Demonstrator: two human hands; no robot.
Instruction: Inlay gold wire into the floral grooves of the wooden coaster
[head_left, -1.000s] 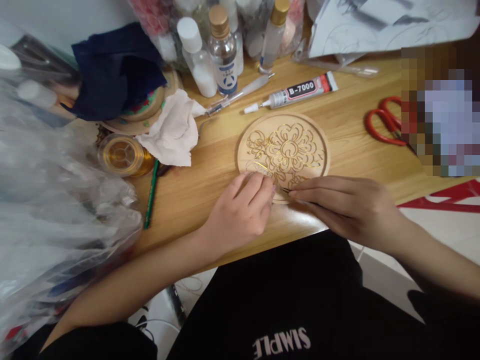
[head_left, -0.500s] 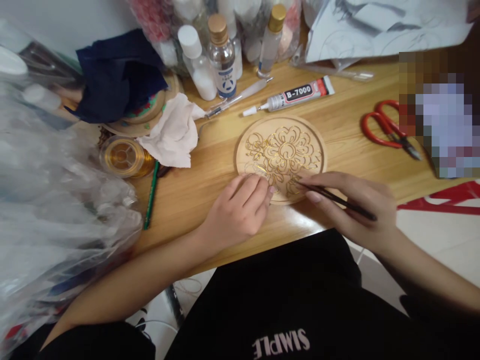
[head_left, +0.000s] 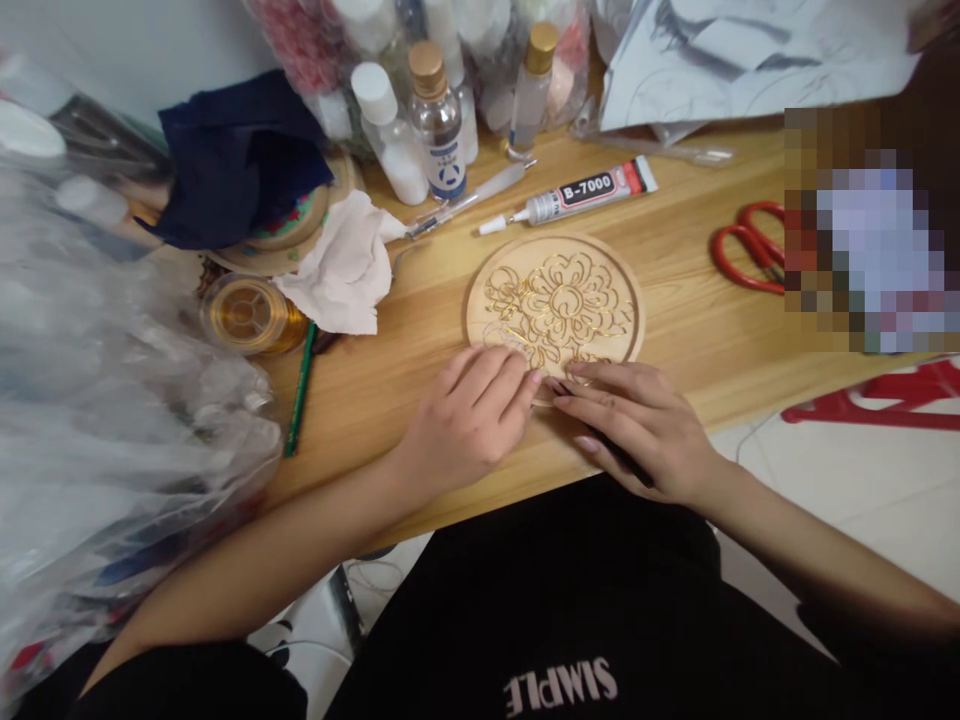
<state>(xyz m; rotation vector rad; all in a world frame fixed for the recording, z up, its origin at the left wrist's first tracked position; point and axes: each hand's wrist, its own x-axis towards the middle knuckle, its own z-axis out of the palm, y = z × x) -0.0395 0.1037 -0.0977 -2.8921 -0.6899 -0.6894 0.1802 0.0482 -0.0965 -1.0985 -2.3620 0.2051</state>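
Observation:
A round wooden plate (head_left: 639,340) with a raised rim lies on the table, bearing a flower pattern outlined in gold wire (head_left: 577,300). Over its lower left edge my left hand (head_left: 480,410) is closed, thumb and fingertips together at the rim; whatever they pinch is hidden. My right hand (head_left: 645,425) holds dark tweezers (head_left: 628,462) slanting under its fingers, their tip close to my left fingertips at the plate's bottom edge. The right fingers reach over the lower part of the pattern and cover some of it.
Behind the plate lies a B-7000 glue tube (head_left: 589,190), with a craft knife (head_left: 472,198) and bottles (head_left: 439,130) beyond. Red-handled pliers (head_left: 742,250) lie at right, partly blurred out. At left are a gold wire spool (head_left: 251,315), green pencil (head_left: 301,395), crumpled cloth (head_left: 341,265) and plastic bags (head_left: 135,380).
My right hand has moved left and down, bringing the tweezers from the pattern's lower right to beside my left fingertips. It has turned flatter over them. My left hand stays at the rim.

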